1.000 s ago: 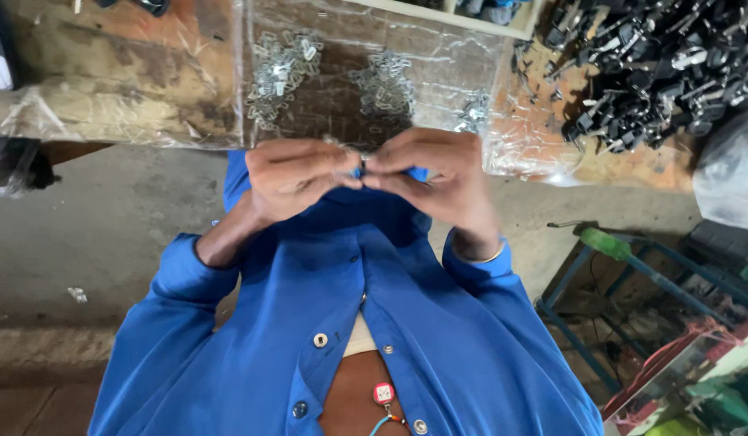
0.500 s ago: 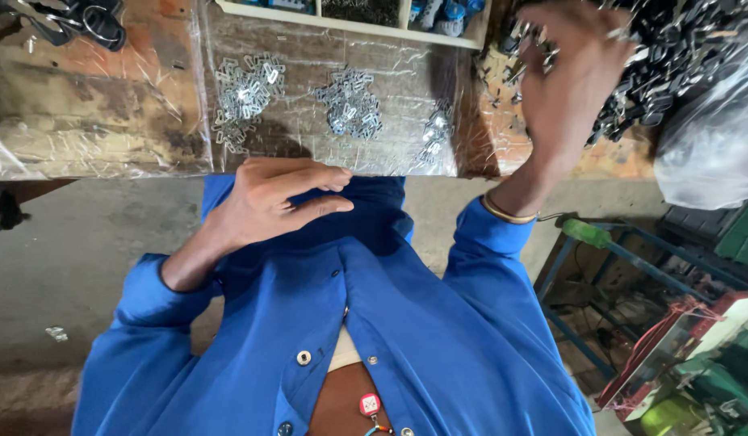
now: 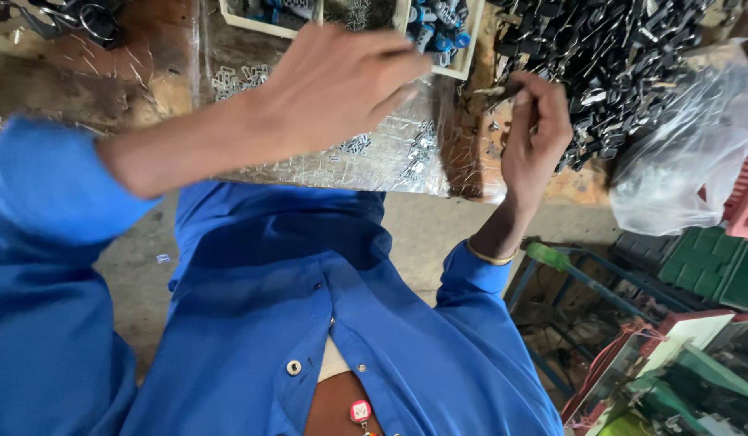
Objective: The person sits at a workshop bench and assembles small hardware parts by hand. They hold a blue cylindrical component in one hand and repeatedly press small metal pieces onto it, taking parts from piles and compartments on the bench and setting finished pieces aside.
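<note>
**Both hands out over the bench, right at the black pile**

The right hand [image 3: 535, 133] sits at the near edge of the heap of small black metal parts [image 3: 624, 48], fingers curled and closed on one thin dark piece pulled from its rim. What exactly that piece is cannot be told. The left hand [image 3: 337, 81] reaches across to the left of the heap, loosely cupped with fingers together, over the clear plastic sheet [image 3: 366, 165] and close to the white tray of blue-capped parts [image 3: 438, 28]; it appears to hold nothing.

To do this well, I judge the right hand should lift a single piece clear of the tangle, drawing it toward the bench edge so neighbours do not drag along, while the left stays low near the tray.

Left of the heap, small silver fittings [image 3: 422, 149] lie scattered under the sheet. Right of it slumps a clear plastic bag [image 3: 680, 161], with a green crate [image 3: 713, 262] below.

Half a second back, the left hand lay against the blue shirt [image 3: 309, 307] and the right was raised higher into the heap; now the left has swung out over the sheet and the right has drawn down to the heap's near edge.
</note>
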The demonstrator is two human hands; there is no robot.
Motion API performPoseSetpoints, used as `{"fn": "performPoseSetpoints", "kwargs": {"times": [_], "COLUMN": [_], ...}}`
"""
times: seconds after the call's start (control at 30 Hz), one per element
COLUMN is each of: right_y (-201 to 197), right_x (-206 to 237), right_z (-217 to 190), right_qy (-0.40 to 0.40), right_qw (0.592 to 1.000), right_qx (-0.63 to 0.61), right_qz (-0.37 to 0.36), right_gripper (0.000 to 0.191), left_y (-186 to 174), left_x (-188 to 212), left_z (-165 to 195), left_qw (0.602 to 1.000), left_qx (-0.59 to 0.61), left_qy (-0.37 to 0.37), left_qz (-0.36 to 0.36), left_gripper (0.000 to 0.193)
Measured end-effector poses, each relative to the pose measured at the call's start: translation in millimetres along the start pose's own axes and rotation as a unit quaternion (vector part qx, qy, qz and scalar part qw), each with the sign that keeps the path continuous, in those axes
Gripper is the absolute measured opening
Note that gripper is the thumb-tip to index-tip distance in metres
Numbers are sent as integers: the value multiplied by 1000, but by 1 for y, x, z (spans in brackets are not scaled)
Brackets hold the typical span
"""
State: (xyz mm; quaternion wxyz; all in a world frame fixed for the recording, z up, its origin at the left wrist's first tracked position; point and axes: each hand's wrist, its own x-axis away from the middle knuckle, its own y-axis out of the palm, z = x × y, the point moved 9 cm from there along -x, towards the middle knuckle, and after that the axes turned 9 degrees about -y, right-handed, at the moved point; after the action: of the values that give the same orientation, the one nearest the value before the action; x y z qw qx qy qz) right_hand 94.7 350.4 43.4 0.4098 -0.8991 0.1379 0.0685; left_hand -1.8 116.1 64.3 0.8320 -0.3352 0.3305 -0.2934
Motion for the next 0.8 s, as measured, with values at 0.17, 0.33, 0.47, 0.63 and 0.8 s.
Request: {"fn": "performPoseSetpoints", "kwargs": {"times": [0.17, 0.33, 0.47, 0.63, 0.8], "right_y": [36, 60, 61, 58, 51], "right_x": [13, 3, 3, -6, -22], "right_z": [-10, -40, -63, -67, -70], "right_qy": [75, -68, -134, -86, -57], "right_qw": [934, 996, 985, 992, 993], "right_qx": [-350, -51, 102, 47, 53], "right_qz": [8, -34, -36, -73, -88], "right_gripper": [19, 28, 33, 34, 21], "left_y": [20, 53, 45, 33, 28], "left_x": [-50, -89, -98, -94, -70], "left_z": [5, -1, 4, 2, -46], "left_qw": [998, 1000, 998, 999, 943], "left_qx": [-44, -9, -28, 41, 269], "left_qy": [16, -27, -17, -9, -181], "left_qz": [51, -6, 50, 26, -72], "left_gripper": [20, 7, 8, 8, 23]}}
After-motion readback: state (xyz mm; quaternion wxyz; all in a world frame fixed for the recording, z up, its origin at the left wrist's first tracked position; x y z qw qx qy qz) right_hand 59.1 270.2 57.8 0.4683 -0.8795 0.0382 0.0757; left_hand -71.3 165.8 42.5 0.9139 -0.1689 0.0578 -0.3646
